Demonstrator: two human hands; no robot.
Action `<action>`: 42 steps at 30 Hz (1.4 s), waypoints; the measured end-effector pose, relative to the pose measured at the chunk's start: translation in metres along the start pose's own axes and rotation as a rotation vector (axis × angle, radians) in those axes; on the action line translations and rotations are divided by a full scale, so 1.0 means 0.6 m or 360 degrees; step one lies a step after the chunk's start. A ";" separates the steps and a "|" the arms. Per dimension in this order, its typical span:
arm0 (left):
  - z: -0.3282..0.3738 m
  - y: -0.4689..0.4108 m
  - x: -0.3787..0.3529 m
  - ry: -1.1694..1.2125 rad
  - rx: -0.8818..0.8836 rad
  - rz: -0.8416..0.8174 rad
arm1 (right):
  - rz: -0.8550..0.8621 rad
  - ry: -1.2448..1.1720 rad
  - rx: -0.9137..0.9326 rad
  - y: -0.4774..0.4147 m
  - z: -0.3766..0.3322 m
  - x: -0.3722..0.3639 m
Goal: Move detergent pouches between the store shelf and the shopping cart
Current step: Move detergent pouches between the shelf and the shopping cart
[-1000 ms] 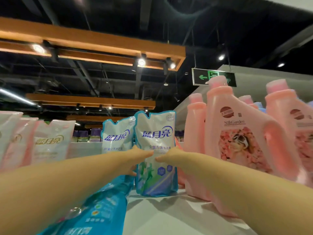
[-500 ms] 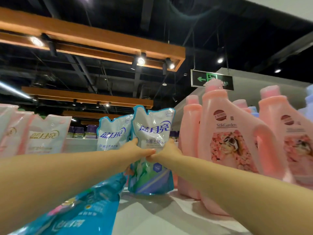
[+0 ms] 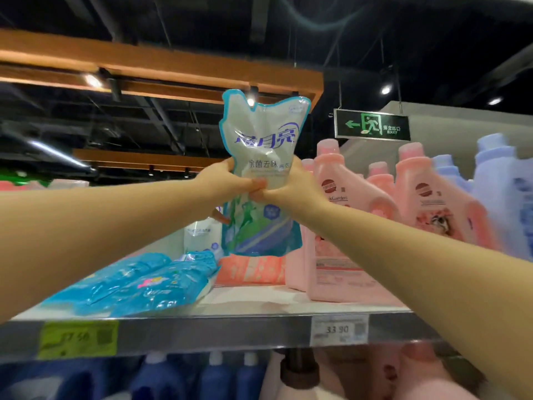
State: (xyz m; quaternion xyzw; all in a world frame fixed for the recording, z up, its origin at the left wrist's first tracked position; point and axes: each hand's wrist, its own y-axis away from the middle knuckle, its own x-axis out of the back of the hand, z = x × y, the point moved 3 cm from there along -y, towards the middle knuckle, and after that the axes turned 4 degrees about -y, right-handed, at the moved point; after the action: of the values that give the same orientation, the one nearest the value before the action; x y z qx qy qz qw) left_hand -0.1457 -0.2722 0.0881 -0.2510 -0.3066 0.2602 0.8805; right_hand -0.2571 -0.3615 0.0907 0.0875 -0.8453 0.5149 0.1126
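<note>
My left hand [image 3: 222, 183] and right hand [image 3: 291, 189] pinch the detergent pouch [image 3: 262, 140] at its waist above the shelf [image 3: 230, 327]; presumably cart-bound, I'd draw it near, upright, clear of the pink bottles [image 3: 340, 197] at right.

The white plastic detergent pouch [image 3: 264, 174], blue-bordered with blue lettering and a green-blue picture below, is upright at the frame's centre, above the grey metal store shelf [image 3: 219, 332], creased at its waist. Glossy bright-blue pouches [image 3: 135, 287] lie flat on the shelf, lower left.
</note>
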 end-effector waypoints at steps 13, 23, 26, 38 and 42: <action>0.082 0.306 -0.053 0.0041 -0.0321 -0.0192 | 0.0253 -0.0045 0.0057 0.351 -0.145 0.171; 0.112 0.619 -0.239 0.0198 -0.0241 -0.0490 | 0.0291 0.0458 -0.0466 0.708 -0.189 0.340; 0.137 0.704 -0.328 0.0270 -0.0197 -0.0679 | 0.0363 0.0511 -0.0642 0.811 -0.189 0.415; 0.254 0.999 -0.779 0.0304 -0.0016 -0.1373 | 0.0633 0.0789 -0.1453 1.192 -0.077 0.767; 0.261 1.079 -0.912 0.0224 0.0031 -0.1697 | 0.0668 0.0842 -0.1779 1.308 -0.022 0.834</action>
State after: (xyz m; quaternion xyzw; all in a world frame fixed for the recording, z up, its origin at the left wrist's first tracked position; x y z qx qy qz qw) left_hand -0.8177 -0.0846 -0.4180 -0.0690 -0.3294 -0.2377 0.9112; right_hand -0.9428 -0.0090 -0.4310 -0.2808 -0.9286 0.0130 0.2423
